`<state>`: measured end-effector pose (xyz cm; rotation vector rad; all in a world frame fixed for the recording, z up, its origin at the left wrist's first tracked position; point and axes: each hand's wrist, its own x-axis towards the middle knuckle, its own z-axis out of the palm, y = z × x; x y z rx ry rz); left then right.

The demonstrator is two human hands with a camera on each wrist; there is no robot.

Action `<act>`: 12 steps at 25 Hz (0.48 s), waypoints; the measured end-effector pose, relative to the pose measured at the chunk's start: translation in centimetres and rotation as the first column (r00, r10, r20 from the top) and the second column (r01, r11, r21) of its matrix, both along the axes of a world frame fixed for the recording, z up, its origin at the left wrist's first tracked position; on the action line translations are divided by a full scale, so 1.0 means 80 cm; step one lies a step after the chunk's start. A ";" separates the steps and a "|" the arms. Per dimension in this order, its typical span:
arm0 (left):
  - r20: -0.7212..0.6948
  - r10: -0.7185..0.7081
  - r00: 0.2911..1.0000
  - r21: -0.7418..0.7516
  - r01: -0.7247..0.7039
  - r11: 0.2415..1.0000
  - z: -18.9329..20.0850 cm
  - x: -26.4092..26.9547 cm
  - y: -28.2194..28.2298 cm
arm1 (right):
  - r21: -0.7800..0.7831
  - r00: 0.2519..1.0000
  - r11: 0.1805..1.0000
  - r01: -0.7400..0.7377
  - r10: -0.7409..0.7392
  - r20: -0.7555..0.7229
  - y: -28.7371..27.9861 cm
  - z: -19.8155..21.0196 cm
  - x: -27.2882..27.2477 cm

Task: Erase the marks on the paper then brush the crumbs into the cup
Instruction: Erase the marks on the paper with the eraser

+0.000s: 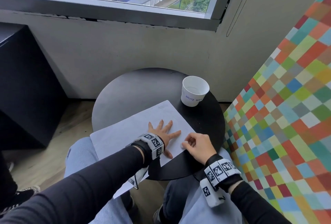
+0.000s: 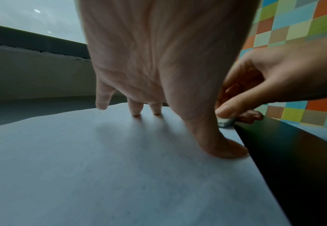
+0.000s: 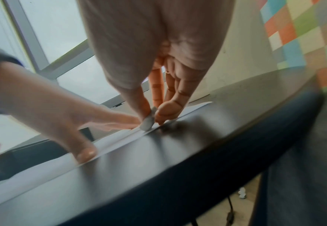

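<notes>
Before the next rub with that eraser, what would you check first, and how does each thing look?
1. Paper held down: ok, the left hand lies flat on it with fingers spread.
2. Eraser gripped: ok, the right hand pinches it between thumb and fingers.
3. Eraser on the sheet: ok, it touches the paper at its right edge, beside the bare table.
4. Marks left to erase: cannot tell, none show clearly in any view.
5. Cup ready for crumbs: ok, it stands upright and open on the table beyond the paper.

round black table (image 1: 125, 94), paper (image 1: 129, 130), cup (image 1: 194, 92)
</notes>
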<state>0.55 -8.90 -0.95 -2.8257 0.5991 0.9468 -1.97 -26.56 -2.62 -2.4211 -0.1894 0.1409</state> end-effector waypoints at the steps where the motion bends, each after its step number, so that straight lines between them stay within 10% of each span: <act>1: -0.004 0.003 1.000 0.001 -0.003 1.000 0.000 0.000 0.000 | 0.011 0.999 0.999 0.033 -0.033 0.007 -0.001 -0.001 0.001; 12: 0.017 -0.005 1.000 0.012 0.005 1.000 -0.006 0.003 -0.002 | -0.001 0.998 0.999 -0.046 0.046 -0.038 0.002 0.000 0.007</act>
